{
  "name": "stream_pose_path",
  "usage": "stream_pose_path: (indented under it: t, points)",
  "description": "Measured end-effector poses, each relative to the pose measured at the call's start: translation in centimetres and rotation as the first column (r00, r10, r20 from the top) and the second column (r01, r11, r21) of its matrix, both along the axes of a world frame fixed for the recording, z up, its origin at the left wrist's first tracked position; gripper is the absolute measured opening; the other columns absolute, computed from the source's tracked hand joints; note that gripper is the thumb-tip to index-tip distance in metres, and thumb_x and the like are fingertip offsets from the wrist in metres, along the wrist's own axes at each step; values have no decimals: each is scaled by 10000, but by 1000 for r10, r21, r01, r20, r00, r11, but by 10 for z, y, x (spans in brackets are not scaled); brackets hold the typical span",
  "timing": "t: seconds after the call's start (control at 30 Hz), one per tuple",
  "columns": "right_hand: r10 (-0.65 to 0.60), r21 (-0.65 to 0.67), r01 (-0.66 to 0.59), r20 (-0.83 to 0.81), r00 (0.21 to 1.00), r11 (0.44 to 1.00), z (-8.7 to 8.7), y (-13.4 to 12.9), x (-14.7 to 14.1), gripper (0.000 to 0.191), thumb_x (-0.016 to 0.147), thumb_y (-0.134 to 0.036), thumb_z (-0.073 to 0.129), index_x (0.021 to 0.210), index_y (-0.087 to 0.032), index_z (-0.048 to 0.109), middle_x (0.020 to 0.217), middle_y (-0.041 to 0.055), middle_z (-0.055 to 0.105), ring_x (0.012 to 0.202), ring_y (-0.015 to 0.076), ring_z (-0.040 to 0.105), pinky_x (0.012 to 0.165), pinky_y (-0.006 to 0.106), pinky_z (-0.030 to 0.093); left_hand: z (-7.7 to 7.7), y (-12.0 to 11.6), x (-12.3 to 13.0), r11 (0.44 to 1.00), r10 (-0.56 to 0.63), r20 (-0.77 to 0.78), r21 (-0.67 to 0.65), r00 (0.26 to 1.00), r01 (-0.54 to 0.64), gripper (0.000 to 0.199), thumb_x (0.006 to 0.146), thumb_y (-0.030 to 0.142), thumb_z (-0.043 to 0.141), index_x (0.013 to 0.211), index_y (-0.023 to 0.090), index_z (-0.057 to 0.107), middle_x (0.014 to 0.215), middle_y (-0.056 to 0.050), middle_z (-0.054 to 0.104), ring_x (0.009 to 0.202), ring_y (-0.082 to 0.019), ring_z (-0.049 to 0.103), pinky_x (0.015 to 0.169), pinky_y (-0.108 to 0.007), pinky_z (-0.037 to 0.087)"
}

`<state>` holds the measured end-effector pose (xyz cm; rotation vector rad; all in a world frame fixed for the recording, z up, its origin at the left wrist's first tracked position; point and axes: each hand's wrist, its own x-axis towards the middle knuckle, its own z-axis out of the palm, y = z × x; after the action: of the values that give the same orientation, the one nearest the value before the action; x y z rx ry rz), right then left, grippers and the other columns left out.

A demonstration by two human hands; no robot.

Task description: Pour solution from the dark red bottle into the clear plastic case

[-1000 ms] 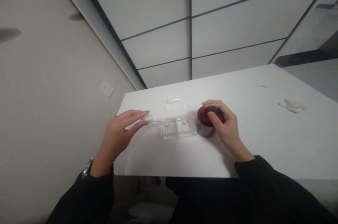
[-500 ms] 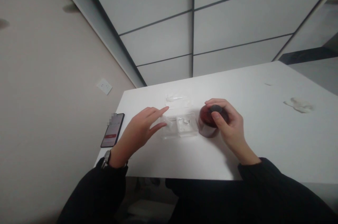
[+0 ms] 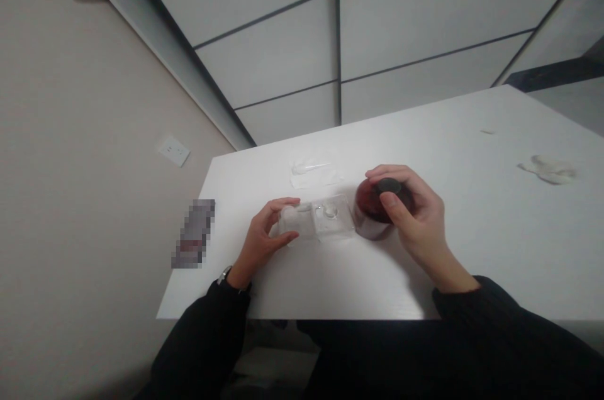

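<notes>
On the white table (image 3: 302,287) sits a clear plastic box (image 3: 334,224) with a divider across its middle and a small round clear shape in its right half. My left hand (image 3: 264,236) grips the box's left end, thumb along the near side and fingers along the far side. Against the box's right end stands a round container (image 3: 370,227) with a dark red top and a black knob. My right hand (image 3: 422,217) is closed around its right side, with the thumb beside the knob. The palm hides that side of it.
Behind the box lies a clear, thin plastic piece (image 3: 314,172). A crumpled white tissue (image 3: 550,168) is at the far right, with a small scrap (image 3: 487,132) beyond it. A blurred-out phone (image 3: 193,233) lies at the left edge, near the wall (image 3: 94,199).
My left hand has come down and right, from hovering at the box's left side to taking hold of its end. The right hand keeps its hold on the container. The view has shifted slightly.
</notes>
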<state>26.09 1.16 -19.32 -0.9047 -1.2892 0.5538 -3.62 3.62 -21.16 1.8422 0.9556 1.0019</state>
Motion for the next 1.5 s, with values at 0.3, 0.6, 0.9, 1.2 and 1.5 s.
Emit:
stream_pose_path:
  t: [0.3, 0.6, 0.9, 1.2, 1.5]
  points:
    - [-6, 2, 6, 18, 1000, 1000, 2, -2, 0, 292, 1004, -577, 703, 1003, -289, 750, 1084, 75, 787, 1060, 278, 720, 940, 468, 575, 2, -1, 3, 995, 4, 56, -95, 998, 2, 510, 856, 545, 897, 1197, 230, 685, 1487, -167, 697, 1419, -326, 644, 1145, -469, 535]
    - [0, -8, 0, 2, 1000, 1000, 1, -1, 0, 295, 996, -581, 715, 990, -288, 747, 1081, 68, 787, 1064, 271, 717, 942, 457, 563, -1, 2, 3, 996, 0, 90, -93, 996, 8, 519, 837, 522, 924, 1195, 251, 664, 1469, -137, 714, 1406, -298, 654, 1175, -450, 510]
    - [7, -26, -7, 9, 1000, 1000, 2, 0, 0, 297, 1001, -570, 699, 989, -276, 735, 1083, 76, 787, 1065, 271, 726, 936, 467, 598, -2, 4, 0, 997, 2, 79, -83, 997, 5, 502, 835, 495, 929, 1202, 255, 682, 1455, -152, 727, 1414, -327, 658, 1132, -466, 554]
    - [25, -9, -25, -7, 1000, 1000, 0, 0, 1, 250, 999, -529, 720, 1013, -281, 746, 1100, 64, 784, 1080, 260, 721, 952, 449, 583, -3, 4, 0, 996, 7, 88, -92, 996, 1, 493, 867, 451, 908, 1271, 260, 700, 1464, -135, 729, 1405, -301, 672, 1155, -440, 551]
    - [13, 4, -13, -5, 1000, 1000, 0, -1, 0, 256, 1002, -532, 724, 1003, -278, 752, 1093, 62, 790, 1075, 254, 723, 952, 440, 572, 1, 1, 2, 998, -5, 26, -55, 1000, 6, 376, 948, 454, 825, 1249, 250, 726, 1408, -119, 732, 1372, -294, 668, 1179, -453, 525]
